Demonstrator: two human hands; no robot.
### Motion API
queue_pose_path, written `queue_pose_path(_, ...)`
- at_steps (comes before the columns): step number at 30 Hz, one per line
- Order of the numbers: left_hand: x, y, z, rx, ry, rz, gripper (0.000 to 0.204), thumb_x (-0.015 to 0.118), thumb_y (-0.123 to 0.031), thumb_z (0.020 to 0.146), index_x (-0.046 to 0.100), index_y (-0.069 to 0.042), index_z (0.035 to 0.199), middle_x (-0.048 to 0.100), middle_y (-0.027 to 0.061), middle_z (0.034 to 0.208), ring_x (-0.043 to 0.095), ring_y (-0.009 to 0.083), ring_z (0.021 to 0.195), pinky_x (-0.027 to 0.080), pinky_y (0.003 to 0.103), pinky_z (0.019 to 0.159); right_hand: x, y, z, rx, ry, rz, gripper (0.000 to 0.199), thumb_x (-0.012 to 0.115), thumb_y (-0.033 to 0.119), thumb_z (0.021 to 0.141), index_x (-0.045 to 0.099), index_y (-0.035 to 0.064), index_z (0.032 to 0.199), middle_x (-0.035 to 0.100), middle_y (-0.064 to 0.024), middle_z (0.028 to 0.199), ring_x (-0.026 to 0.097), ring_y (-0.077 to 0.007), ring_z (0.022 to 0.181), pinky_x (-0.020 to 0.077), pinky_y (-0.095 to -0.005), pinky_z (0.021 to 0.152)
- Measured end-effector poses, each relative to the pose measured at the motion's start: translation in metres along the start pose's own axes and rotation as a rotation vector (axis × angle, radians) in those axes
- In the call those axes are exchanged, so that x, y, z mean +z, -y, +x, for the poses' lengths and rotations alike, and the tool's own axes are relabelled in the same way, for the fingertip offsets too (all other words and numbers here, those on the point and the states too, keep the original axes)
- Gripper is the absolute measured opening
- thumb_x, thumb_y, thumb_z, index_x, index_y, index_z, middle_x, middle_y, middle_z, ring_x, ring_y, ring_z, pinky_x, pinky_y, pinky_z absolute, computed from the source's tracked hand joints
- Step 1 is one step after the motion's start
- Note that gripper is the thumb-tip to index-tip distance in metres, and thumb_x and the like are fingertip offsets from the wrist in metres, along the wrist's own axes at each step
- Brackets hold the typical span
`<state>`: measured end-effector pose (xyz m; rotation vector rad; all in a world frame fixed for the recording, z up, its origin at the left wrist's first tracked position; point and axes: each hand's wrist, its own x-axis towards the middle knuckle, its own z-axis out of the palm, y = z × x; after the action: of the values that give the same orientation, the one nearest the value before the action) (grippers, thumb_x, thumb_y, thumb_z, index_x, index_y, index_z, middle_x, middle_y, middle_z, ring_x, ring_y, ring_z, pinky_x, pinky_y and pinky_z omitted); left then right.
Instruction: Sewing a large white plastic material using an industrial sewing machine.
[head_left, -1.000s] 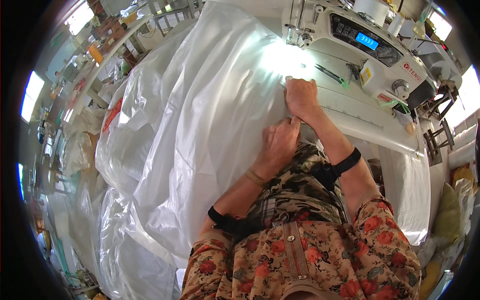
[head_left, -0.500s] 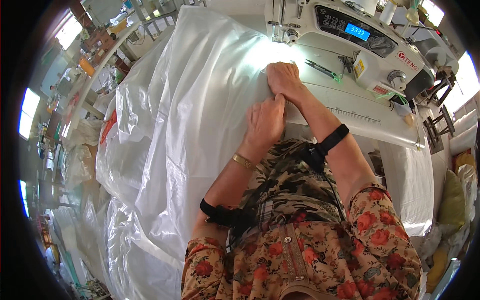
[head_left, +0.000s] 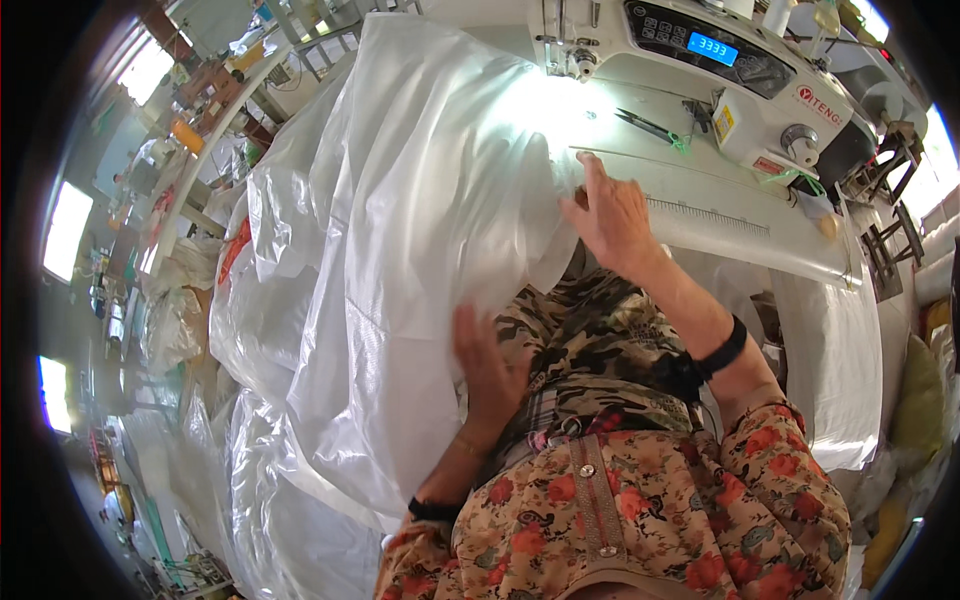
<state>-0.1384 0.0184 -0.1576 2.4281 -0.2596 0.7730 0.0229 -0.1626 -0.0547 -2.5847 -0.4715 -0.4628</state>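
A large white translucent plastic sheet (head_left: pixel 370 230) spreads over the left of the sewing table and hangs down beside my lap. My right hand (head_left: pixel 615 220) is open at the sheet's right edge, index finger stretched out and thumb apart. Whether it touches the plastic I cannot tell. Lower down, my left hand (head_left: pixel 487 365) is blurred by motion next to the sheet's near edge, its fingers extended and its thumb apart. Beyond both hands stands a white sewing machine (head_left: pixel 740 60), its lamp glaring over the sheet's far corner.
Thread snips (head_left: pixel 650 128) with green thread lie right of the lit area. A ruler scale (head_left: pixel 710 215) runs along the table's near edge. White plastic (head_left: pixel 830 370) hangs at the right. A dark stool (head_left: pixel 895 250) stands farther right, and a cluttered bench (head_left: pixel 215 125) at far left.
My hands were together at the sheet's edge by the machine and have separated. The left came down toward my lap; the right drew back to the right and opened. The sheet's edge hangs looser.
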Motion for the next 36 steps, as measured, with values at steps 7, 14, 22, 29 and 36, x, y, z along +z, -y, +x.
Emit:
queue_pose_path(7,0.004,0.098,-0.093,-0.629,0.13,-0.043,0.071,0.061,-0.024,0.089,0.025,0.003,0.144,0.03,0.0251,0.146,0.031,0.035,0.135,0.023,0.039,0.112,0.032,0.023,-0.071,0.193,-0.022,0.433,0.06,0.068,0.027,0.083,0.038,-0.0039,0.124,0.064,-0.0166,0.08,0.064,-0.033,0.075,0.0479,-0.0409,0.065)
queue_pose_path(14,-0.114,0.053,-0.062,-1.252,0.273,-0.36,0.029,0.05,-0.016,0.095,0.057,0.002,0.116,0.063,0.0145,0.109,0.059,0.0224,0.105,0.044,0.03,0.095,0.061,-0.019,-0.078,0.367,-0.011,1.127,0.027,0.056,0.021,0.092,0.062,-0.005,0.092,0.057,-0.0012,0.068,0.049,-0.0098,0.062,0.0442,-0.0291,0.058)
queue_pose_path(22,-0.172,0.018,-0.054,-0.949,-0.228,-1.31,0.047,0.034,-0.032,0.1,0.046,0.001,0.132,0.055,0.0149,0.125,0.057,0.0251,0.111,0.05,0.039,0.092,0.012,-0.006,-0.087,0.312,0.376,1.222,0.035,0.055,0.022,0.093,0.063,-0.0088,0.079,0.055,-0.0023,0.06,0.053,-0.0081,0.055,0.0425,-0.0271,0.051)
queue_pose_path(29,-0.16,0.038,-0.071,-0.675,-0.077,-0.792,0.044,0.05,-0.022,0.095,0.045,0.004,0.131,0.055,0.0118,0.125,0.057,0.0199,0.109,0.049,0.034,0.091,-0.04,-0.057,-0.113,0.226,0.094,0.223,0.017,0.06,0.014,0.088,0.06,0.0009,0.077,0.06,-0.0106,0.062,0.057,-0.0221,0.052,0.0465,-0.033,0.051)
queue_pose_path(36,-0.171,0.014,-0.06,-0.726,-0.122,-0.88,0.048,0.056,-0.019,0.092,0.044,0.005,0.131,0.055,0.011,0.124,0.056,0.0191,0.109,0.048,0.033,0.092,-0.028,0.007,-0.117,0.113,0.093,0.731,0.024,0.061,0.016,0.09,0.063,-0.0003,0.107,0.068,-0.0103,0.085,0.064,-0.0197,0.07,0.0513,-0.037,0.068)
